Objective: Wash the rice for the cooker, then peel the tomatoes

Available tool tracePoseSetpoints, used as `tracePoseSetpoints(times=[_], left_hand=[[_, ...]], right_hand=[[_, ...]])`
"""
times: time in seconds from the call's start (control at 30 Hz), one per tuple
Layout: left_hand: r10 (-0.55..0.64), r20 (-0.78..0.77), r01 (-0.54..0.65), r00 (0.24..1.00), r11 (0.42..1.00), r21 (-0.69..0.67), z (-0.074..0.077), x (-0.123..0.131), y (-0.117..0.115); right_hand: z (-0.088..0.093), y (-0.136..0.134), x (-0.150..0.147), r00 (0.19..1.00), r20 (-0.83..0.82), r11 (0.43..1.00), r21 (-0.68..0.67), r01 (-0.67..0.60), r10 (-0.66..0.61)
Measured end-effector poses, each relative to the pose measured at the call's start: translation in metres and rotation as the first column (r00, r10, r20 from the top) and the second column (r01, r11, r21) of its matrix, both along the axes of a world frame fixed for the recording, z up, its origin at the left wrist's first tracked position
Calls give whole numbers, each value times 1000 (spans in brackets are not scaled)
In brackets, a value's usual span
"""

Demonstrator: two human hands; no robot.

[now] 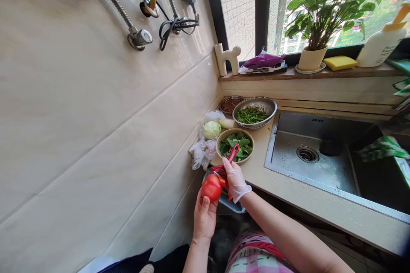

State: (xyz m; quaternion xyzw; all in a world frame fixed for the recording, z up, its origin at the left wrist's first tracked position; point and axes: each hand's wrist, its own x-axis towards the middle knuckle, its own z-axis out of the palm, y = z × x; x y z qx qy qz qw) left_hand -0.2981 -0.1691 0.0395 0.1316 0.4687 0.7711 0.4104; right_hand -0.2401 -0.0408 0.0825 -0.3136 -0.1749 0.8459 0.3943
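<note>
1. There is one view only, worn on the person's head, facing forward and down along the worktop (290,190).
2. The tiled wall (80,115) fills the left, the sink (329,170) lies to the right, and the window (238,8) stands far ahead.
3. Nearest the lens, low centre, are the left hand (204,217) on a tomato (212,187) and the right hand (235,179) with a peeler (233,152).

Counted: one tomato (211,187), one peeler (231,155), three bowls (272,106) left of one sink (320,166), one cabbage (212,129); on the far sill (352,72), one potted plant (329,4), one sponge (340,62), one bottle (381,45).

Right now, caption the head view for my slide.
Left hand holds a tomato while the gloved right hand holds a red peeler against it, beside a steel sink.
</note>
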Motion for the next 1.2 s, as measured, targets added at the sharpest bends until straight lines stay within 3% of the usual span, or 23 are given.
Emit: tracePoseSetpoints(times=[0.2,0.37,0.53,0.77,1.0,1.2], left_hand=[[-67,-68,68,995,998,9,10,6,4],[-12,-84,11,996,1000,-11,9,0,4],[-55,-90,55,994,998,3,9,-4,0],[-85,-144,85,986,996,-10,13,-9,-1],[-122,-154,121,980,993,-17,5,-13,-8],[-127,-138,126,982,992,-22,7,-16,-8]], right_hand=[[1,-12,0,999,-3,994,100,-34,34],[2,-17,-1,992,-13,983,135,-125,128],[3,-15,-2,975,-35,966,146,-213,220],[9,-10,-2,965,-28,963,71,-260,263],[-2,-1,-6,954,30,954,18,-299,299],[-3,0,-9,971,3,971,20,-239,239]])
